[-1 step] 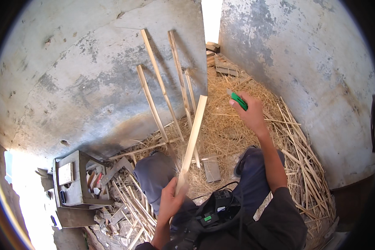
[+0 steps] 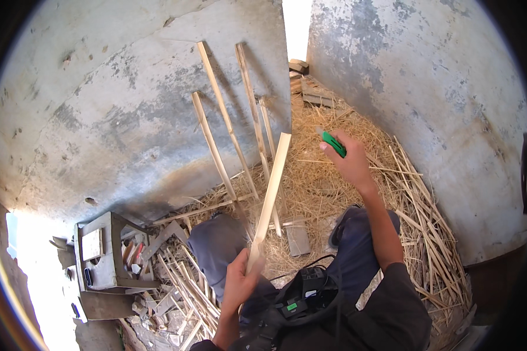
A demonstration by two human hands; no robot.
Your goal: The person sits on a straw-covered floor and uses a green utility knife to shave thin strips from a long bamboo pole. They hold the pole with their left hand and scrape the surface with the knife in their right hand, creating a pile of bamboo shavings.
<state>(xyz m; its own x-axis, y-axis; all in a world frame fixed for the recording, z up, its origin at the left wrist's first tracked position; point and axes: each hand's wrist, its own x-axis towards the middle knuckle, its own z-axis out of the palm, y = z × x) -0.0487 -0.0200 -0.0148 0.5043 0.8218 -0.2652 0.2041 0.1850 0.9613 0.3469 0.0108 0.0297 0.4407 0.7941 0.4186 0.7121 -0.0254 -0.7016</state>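
Observation:
My left hand (image 2: 240, 277) is closed round the lower end of a pale split bamboo strip (image 2: 272, 193). The strip slants up and slightly right in front of my knees, its top end free. In my right hand (image 2: 350, 159) is a green utility knife (image 2: 334, 144), gripped between thumb and fingers with its short blade pointing up and left. The knife is to the right of the strip's top and apart from it. The knife's lower part is hidden by my hand.
Several bamboo strips (image 2: 215, 88) lean against the grey wall (image 2: 129, 117). Shavings (image 2: 328, 181) cover the floor, with bundled thin sticks (image 2: 430, 234) along the right wall. An open-sided wooden stool (image 2: 102, 257) holding odds and ends stands at left. A flat block (image 2: 298, 238) lies between my feet.
My right hand with the utility knife has shifted very slightly to the left. My left hand and the bamboo strip have stayed in place.

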